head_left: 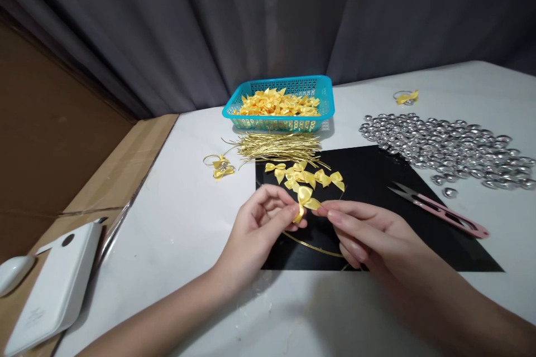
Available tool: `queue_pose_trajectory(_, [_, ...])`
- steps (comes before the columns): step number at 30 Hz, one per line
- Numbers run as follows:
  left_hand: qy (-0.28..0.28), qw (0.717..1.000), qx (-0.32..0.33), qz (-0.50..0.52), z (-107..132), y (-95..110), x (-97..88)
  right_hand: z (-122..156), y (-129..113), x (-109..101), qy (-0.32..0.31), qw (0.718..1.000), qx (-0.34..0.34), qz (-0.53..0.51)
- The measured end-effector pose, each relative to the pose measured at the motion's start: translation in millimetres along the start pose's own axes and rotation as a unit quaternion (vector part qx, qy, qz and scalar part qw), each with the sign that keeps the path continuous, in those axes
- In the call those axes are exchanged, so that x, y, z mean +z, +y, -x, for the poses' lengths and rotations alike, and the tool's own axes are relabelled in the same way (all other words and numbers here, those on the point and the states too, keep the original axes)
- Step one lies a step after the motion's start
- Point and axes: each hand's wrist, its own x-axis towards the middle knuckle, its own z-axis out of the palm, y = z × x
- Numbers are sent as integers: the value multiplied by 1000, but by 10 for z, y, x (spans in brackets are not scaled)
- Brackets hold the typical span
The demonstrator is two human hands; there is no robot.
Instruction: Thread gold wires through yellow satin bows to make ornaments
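My left hand (262, 223) and my right hand (362, 228) meet over a black mat (419, 178), both pinching one small yellow ribbon bow (305, 199). A thin gold wire (312, 245) curves down from the bow beneath my hands. Several more yellow bows (304, 174) lie on the mat just beyond my fingers. A bundle of gold wire ties (276, 146) lies behind them.
A teal basket (324, 89) full of yellow bows stands at the back. A heap of silver beads (452, 145) spreads at the right, with pink thread snips (439, 211) near it. Finished bow rings (220, 166) lie left and another bow ring (407, 97) far right. White devices (58, 284) sit on cardboard at the left.
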Motion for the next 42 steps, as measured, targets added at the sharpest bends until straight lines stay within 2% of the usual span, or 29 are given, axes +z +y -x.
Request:
queue_pose_trajectory(6, [-5,997,16,-76,0,75,-41,-14,-27,-15,12,999,-38,30])
queue_pose_trajectory(11, [1,987,87,-132,5,95,-45,10,-5,45,-57,996,-22,66])
queue_pose_trajectory(15, [-5,978,112,-173,18,76,-39,40,-5,71,-80,994,11,68])
queue_pose_trajectory(21, [-2,978,96,-184,14,65,-33,14,33,9,-92,993,18,74])
queue_pose_trajectory(27, [20,986,27,-163,7,60,-3,15,28,32,-98,993,34,48])
queue_pose_trajectory(34, [22,991,-7,-131,-6,97,12,1,22,32,-89,993,32,67])
queue_pose_trajectory(39, [39,992,3,-121,-17,146,-5,2,16,13,-85,994,27,68])
queue_pose_trajectory(42, [28,990,17,-136,-21,147,-21,4,-10,7,-76,993,15,88])
